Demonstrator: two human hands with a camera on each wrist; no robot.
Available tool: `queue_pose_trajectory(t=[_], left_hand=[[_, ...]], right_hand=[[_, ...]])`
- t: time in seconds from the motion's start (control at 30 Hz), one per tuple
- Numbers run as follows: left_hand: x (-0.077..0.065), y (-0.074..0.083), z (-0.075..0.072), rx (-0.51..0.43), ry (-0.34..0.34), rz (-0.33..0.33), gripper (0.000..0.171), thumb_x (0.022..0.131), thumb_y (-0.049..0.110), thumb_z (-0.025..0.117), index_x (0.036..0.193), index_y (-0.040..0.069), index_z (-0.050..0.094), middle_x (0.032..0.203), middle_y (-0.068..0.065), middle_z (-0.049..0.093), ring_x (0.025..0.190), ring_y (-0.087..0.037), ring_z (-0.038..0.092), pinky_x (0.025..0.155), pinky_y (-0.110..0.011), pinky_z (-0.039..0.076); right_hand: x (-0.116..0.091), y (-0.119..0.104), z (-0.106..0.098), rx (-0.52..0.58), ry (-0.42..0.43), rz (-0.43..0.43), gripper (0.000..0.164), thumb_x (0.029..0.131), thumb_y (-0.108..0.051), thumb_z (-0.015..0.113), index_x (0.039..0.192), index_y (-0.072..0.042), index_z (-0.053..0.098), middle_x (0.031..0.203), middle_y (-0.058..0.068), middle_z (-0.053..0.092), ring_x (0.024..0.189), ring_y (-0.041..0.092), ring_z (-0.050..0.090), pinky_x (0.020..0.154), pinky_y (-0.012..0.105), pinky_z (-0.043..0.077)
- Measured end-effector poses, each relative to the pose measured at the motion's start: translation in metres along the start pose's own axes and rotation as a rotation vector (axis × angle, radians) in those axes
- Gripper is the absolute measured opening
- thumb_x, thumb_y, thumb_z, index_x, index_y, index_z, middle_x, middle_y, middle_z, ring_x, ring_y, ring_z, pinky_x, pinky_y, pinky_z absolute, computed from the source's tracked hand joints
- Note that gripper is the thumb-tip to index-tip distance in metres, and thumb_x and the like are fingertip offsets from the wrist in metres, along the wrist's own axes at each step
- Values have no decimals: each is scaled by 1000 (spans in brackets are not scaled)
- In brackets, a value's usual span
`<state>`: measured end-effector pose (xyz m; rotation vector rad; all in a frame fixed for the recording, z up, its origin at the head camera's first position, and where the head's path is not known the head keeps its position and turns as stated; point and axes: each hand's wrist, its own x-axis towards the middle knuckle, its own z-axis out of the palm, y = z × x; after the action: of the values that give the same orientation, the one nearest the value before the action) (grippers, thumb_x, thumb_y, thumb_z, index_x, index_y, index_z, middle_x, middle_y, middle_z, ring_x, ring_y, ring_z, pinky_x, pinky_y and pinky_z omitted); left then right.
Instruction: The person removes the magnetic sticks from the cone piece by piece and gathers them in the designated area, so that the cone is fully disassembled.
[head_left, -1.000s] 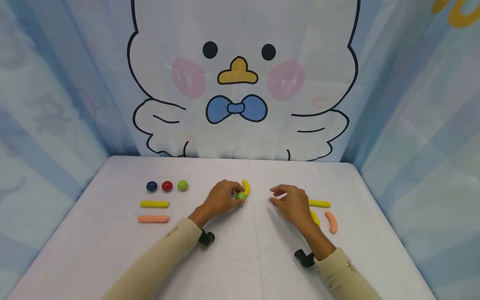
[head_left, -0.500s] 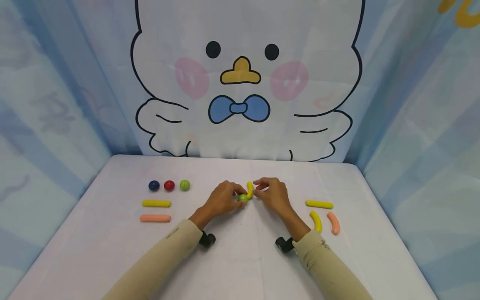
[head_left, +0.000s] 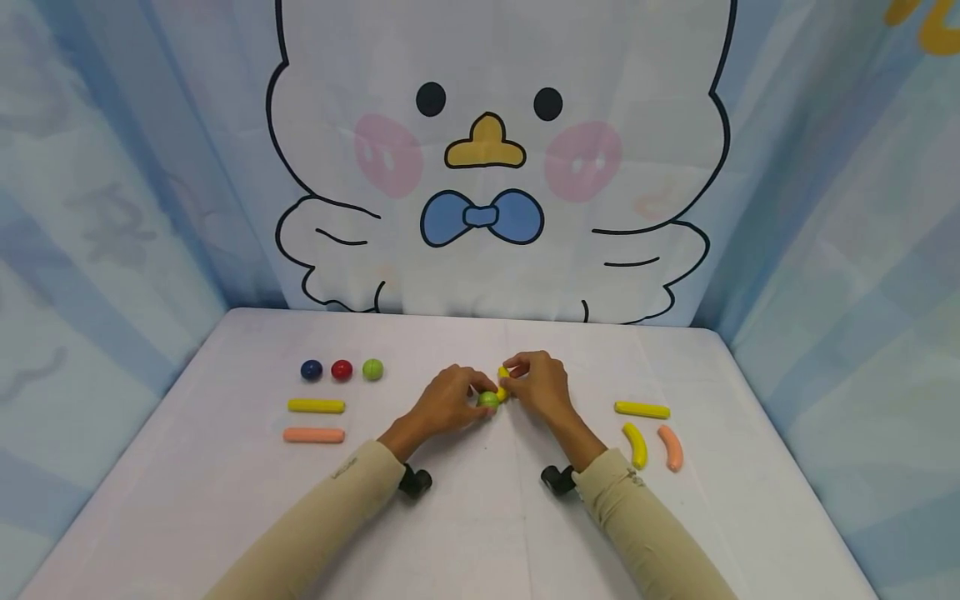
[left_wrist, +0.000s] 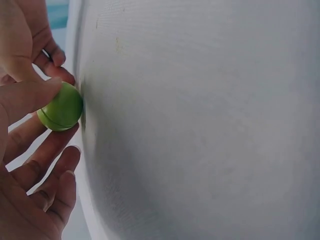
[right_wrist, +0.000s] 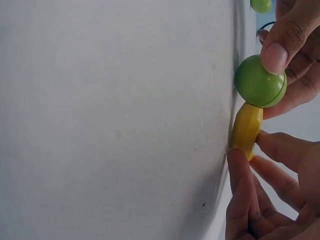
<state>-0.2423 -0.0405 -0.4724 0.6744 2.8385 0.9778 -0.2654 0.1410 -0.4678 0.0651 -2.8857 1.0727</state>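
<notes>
My left hand [head_left: 447,400] pinches a green ball [left_wrist: 62,107] between thumb and fingers at mid-table. Just right of it, my right hand [head_left: 543,387] pinches a short yellow curved rod [right_wrist: 246,127] with its thumb and fingertips. In the right wrist view the rod's far end touches the ball; I cannot tell whether they are joined. Part of the rod is hidden behind the right fingers in the head view.
At left, a dark blue ball [head_left: 311,371], a red ball [head_left: 342,371] and another green ball [head_left: 372,370] stand in a row above a yellow straight rod [head_left: 316,406] and an orange one [head_left: 313,435]. At right lie a yellow straight rod [head_left: 642,409] and two curved rods, yellow [head_left: 635,446] and orange [head_left: 671,448].
My right hand has moved left from beside the right-hand rods and taken hold of the yellow curved rod. The left hand keeps its grip on the green ball.
</notes>
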Motion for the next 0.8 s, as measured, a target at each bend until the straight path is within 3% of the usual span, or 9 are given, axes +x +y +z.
queue_pose_trajectory(t=[0.3,0.53,0.8], left_hand=[[-4,2,0,1,-24,8,26,86,23,79,111,17,75,101,3,69,91,-18,61,80,-31,48],[-14,2,-11,-3,-33,-9,32,86,19,79,117,15,73,110,4,71,97,-19,61,84,-34,49],[-22,-13,-33,0,44,-22,37,84,10,79,120,14,71,111,7,70,97,-20,61,85,-34,48]], right_hand=[[1,0,1,14,-13,12,20,80,-21,83,100,-17,78,85,0,74,90,22,65,81,37,47],[1,-1,2,10,-21,29,19,80,-20,83,98,-18,79,84,-2,73,86,19,64,76,34,47],[-1,-5,1,7,-40,52,20,80,-19,83,99,-18,79,85,-3,72,83,17,63,74,32,47]])
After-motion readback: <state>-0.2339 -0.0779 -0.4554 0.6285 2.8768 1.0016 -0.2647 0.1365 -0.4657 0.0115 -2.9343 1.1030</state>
